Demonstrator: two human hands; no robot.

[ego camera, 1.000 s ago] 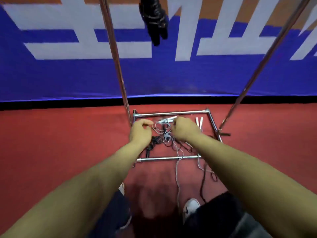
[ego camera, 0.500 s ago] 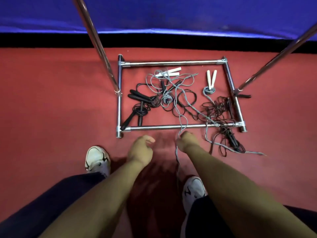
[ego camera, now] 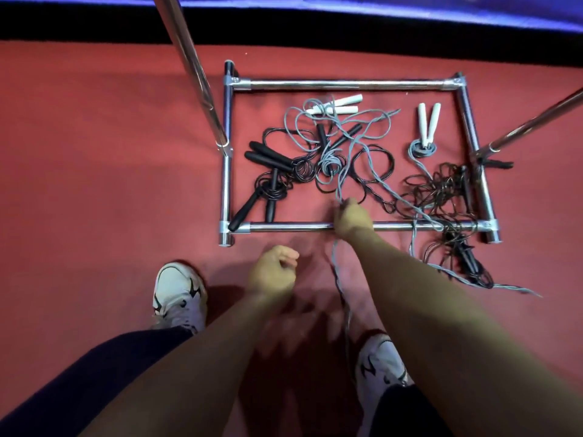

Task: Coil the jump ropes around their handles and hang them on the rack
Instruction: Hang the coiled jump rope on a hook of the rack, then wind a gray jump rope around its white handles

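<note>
Several jump ropes lie tangled on the red floor inside the chrome rack base (ego camera: 344, 84). A grey rope (ego camera: 373, 176) runs from white handles (ego camera: 337, 105) at the back toward me. My right hand (ego camera: 351, 217) pinches this grey rope just above the front bar. My left hand (ego camera: 273, 272) hovers nearer me, loosely curled, holding nothing I can see. Black-handled ropes (ego camera: 265, 160) sit at the left, and a second pair of white handles (ego camera: 427, 123) rests at the right with a small grey coil.
Two chrome rack uprights rise from the base, the left upright (ego camera: 192, 70) and the right upright (ego camera: 533, 124). A black rope tangle (ego camera: 448, 190) spills over the front right bar. My white shoes (ego camera: 178, 294) stand on the red floor. A blue wall pad runs along the back.
The view tilted down from the wall to the floor. My right hand moved forward over the front bar and pinched the grey rope. My left hand drew back toward me.
</note>
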